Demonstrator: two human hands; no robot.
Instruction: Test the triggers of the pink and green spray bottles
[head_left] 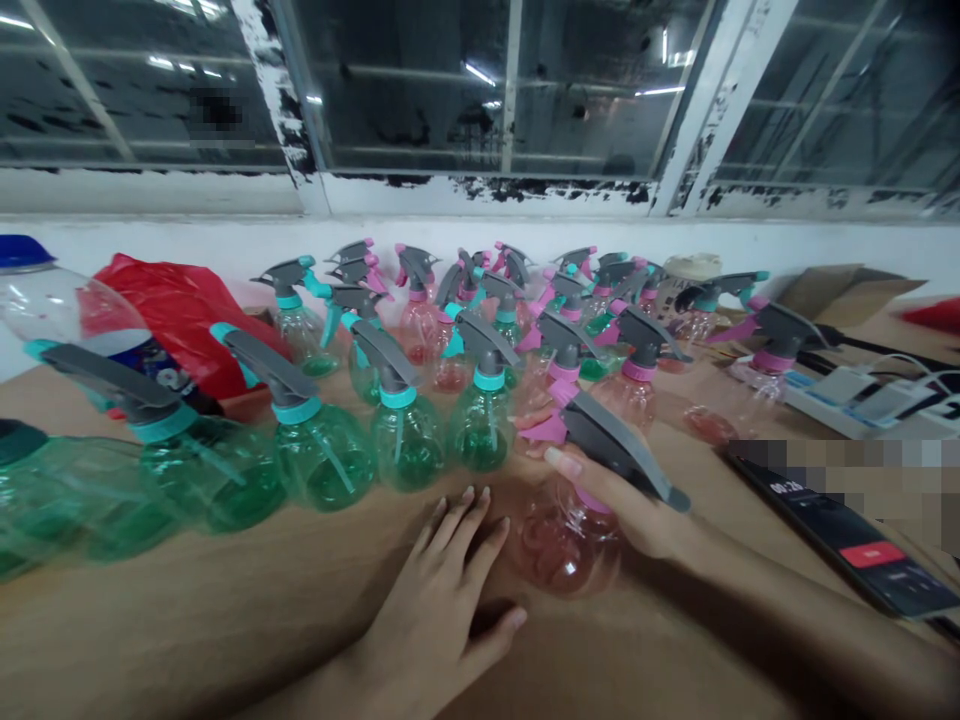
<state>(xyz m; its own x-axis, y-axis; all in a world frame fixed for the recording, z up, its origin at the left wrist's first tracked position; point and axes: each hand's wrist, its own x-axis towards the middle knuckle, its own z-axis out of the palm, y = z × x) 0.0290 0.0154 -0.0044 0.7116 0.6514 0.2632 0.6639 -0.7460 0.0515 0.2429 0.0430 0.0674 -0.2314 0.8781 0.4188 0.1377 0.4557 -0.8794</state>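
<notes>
While our right hand (649, 525) curled around the neck of a pink spray bottle (566, 550), its grip pressed in on the bottle just under the grey spray head (615, 440), with the thumb across the near side and other fingertips showing behind the pink trigger (546, 430). We had that bottle close in front of us, right of the middle, its rounded body low over the worktop (150, 620); blur kept us from telling whether its base touched. Our left hand (435, 600) lay palm down just beside it, its grip pinching nothing, the fingers loosely spread and pointing away from us.

To the left we saw a row of green spray bottles (324, 465) with turquoise collars, some liquid in the bottom of each. Behind them more bottles, pink and green, crowded toward the white wall (225, 235) below the windows (420, 80). We also saw a red plastic bag (180, 310) next to 1 large clear container (67, 300) with a blue cap at the far left. On our right lay 1 phone (832, 530) with its screen lit, near a white power strip (847, 400).
</notes>
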